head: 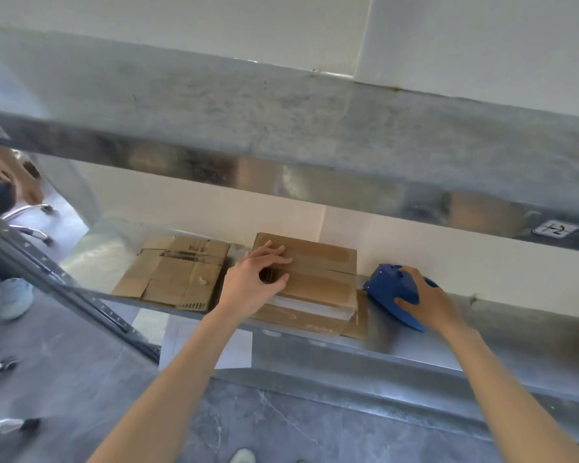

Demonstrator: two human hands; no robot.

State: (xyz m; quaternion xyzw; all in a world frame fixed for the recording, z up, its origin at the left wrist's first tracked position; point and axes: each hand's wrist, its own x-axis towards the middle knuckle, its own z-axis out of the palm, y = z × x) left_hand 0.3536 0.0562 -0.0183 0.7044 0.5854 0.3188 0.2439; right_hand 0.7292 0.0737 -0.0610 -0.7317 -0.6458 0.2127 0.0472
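Pressing the cardboard box, left hand lies released; right hand grasps the blue dispenser.

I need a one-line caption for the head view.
At a metal shelf, the left hand rests on a box while the right hand grips a blue tape dispenser.

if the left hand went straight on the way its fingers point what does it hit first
The left hand rests on the cardboard box; past its top, probably the wall behind, though depth is unclear.
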